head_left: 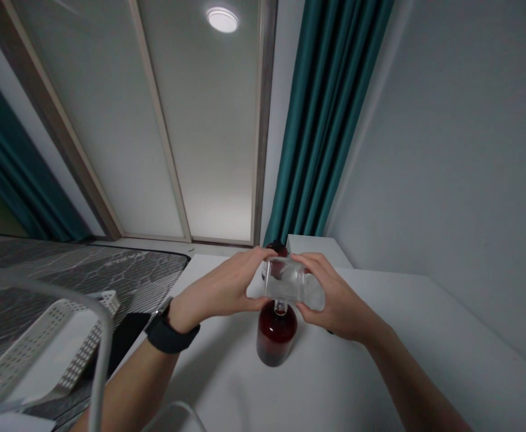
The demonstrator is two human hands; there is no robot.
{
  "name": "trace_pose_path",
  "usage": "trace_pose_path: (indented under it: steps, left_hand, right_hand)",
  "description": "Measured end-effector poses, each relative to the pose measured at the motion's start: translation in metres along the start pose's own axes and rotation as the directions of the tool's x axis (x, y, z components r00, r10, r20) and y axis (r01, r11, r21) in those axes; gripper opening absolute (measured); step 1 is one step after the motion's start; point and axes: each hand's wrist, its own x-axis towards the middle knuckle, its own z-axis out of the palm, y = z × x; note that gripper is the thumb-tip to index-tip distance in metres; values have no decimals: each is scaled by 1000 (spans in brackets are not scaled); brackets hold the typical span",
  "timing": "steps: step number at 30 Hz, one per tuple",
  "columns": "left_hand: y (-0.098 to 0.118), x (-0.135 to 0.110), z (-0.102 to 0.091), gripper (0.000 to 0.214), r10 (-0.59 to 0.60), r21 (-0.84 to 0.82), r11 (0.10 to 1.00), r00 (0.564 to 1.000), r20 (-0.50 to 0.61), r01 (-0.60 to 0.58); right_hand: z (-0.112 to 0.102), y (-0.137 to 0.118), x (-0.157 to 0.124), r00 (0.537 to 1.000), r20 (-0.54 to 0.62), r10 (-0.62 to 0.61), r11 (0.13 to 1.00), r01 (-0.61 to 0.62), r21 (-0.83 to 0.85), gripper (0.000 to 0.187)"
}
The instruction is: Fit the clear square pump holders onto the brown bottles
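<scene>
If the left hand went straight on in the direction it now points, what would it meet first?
Most likely the transparent, roughly cylindrical container, which the left hand seems to touch at its near end. The right hand is at the opposite end; depth is hard to judge here.

Beneath left hand (233,282) and right hand (341,300), a white table (335,384); upright on it between them, a dark red bottle (275,337); beyond, partly hidden, a second bottle (278,248).
</scene>
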Motion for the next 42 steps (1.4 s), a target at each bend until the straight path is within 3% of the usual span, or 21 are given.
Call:
trace_pose_path:
  steps: [26,42]
  left_hand:
    - [9,-3,-4,55,19,65,998,1000,-4,-19]
    - [11,-6,-4,54,107,171,980,994,-19,-102]
  right_hand:
    - [-1,-9,-1,997,-26,-75,996,74,-47,81]
    - [0,-13,-3,992,-26,-127,984,123,-125,81]
